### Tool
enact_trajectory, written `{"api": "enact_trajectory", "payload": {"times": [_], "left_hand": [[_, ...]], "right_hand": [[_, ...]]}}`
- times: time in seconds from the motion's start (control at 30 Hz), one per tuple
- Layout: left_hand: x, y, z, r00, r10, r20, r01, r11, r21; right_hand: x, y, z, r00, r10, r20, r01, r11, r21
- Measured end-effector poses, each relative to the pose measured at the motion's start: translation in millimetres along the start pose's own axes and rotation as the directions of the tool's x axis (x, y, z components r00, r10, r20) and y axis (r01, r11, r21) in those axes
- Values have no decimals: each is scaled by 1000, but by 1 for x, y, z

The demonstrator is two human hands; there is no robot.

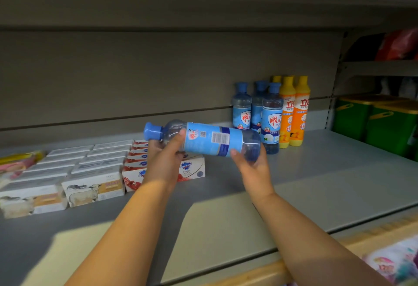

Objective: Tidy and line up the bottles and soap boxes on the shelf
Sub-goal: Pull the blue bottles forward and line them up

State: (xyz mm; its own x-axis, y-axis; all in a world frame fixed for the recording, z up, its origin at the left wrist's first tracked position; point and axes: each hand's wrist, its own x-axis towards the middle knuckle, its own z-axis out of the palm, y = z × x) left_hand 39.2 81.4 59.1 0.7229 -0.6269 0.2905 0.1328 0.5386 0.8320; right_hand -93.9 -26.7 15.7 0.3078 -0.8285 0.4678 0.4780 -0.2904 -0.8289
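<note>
A: Starting closest, what are the hands doing?

B: Both are on one blue-capped bottle (208,138), held in the air above the shelf (316,184). The left hand (164,159) has its fingers curled round the neck end, just under the cap. The right hand (253,168) curls round the base from below.

A: And how does it lie?

B: Nearly level, long axis running left to right, cap to the left, base to the right and a touch lower.

A: What's underneath and behind?

B: Soap boxes (95,186) sit in rows on the left, with one red-and-white box (192,169) just behind the left wrist. Farther back on the right stand three matching blue bottles (270,116), with orange bottles (294,113) touching them on their right.

A: So where should it go?

B: I'd judge into that blue group. It lies just beyond the base end, so the right hand is nearer. The bottle must swing cap-up about its base before it is set down beside them.
</note>
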Motion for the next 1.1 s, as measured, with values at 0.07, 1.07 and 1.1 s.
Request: {"api": "enact_trajectory", "payload": {"times": [0.07,1.07,1.1], "left_hand": [[2,3,1,995,-83,-54,75,989,-131],[9,-2,-11,970,-139,-200,113,984,-136],[10,-2,-11,963,-190,-190,164,976,-143]], "right_hand": [[-3,2,0,989,-132,65,140,980,-143],[-10,5,5,971,-92,221,149,956,-253],[-11,3,7,969,-129,208,177,957,-232]]}}
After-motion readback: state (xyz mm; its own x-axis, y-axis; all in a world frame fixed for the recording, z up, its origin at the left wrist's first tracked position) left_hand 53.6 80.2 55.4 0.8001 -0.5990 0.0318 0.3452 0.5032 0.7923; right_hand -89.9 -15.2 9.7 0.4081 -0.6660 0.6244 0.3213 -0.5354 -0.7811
